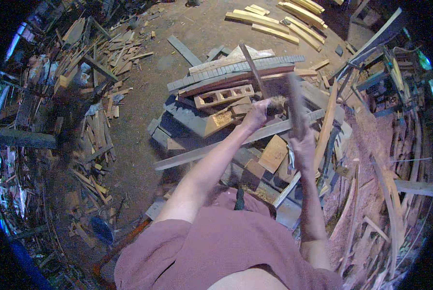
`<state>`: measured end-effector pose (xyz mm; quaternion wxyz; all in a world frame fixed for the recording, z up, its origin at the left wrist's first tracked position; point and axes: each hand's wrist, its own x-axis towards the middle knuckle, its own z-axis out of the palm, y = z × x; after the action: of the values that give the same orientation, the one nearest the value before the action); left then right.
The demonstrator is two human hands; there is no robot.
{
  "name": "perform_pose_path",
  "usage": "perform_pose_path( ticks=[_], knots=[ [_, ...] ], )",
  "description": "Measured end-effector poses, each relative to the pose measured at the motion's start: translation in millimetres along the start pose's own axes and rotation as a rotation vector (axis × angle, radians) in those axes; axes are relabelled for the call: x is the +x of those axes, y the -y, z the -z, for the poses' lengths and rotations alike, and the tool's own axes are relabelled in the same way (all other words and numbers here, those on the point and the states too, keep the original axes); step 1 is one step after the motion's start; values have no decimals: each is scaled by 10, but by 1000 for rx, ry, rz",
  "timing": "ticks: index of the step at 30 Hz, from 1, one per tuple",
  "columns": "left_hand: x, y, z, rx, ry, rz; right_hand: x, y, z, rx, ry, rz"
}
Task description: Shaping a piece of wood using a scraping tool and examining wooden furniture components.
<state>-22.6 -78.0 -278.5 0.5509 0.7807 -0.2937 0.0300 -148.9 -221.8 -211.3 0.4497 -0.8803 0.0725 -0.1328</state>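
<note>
My left hand [256, 112] is closed on a long, thin dark bar [251, 65] that slants up and away over the pile of timber. My right hand [301, 147] grips a thick grey-brown stick [294, 96], upright in the picture and blurred by motion. Between them is a small dark object [275, 107], too unclear to name. Beneath both hands lie stacked offcuts: a pale piece with square openings [211, 98], a red-brown board [199, 88], a notched grey strip [187, 80], a long grey plank [197, 156] and a light wooden block [273, 153].
Scrap wood [100, 135] is heaped along the left on a dirt floor [153, 111]. Yellow boards [274, 34] lie at the back. Long curved strips and pinkish shavings [359, 135] cover the right side, and a beam [23, 139] juts in from the far left.
</note>
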Motion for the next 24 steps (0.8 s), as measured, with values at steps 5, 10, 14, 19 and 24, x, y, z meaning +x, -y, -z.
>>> perform_pose_path(
  ticks=[5,10,14,19,24],
  knots=[
    [15,-199,-3,93,124,82,38,92,191,192,-528,108],
    [8,182,-53,140,56,-51,-393,-396,-234,19,-26,-56],
    [-142,142,203,127,-84,-13,-602,-129,186,297,-264,-558],
    [-236,268,974,-174,-544,412,-1091,-700,461,57,-424,-522],
    [-229,459,1450,-563,-987,631,-1475,-647,348,87,-343,-610]
  ],
)
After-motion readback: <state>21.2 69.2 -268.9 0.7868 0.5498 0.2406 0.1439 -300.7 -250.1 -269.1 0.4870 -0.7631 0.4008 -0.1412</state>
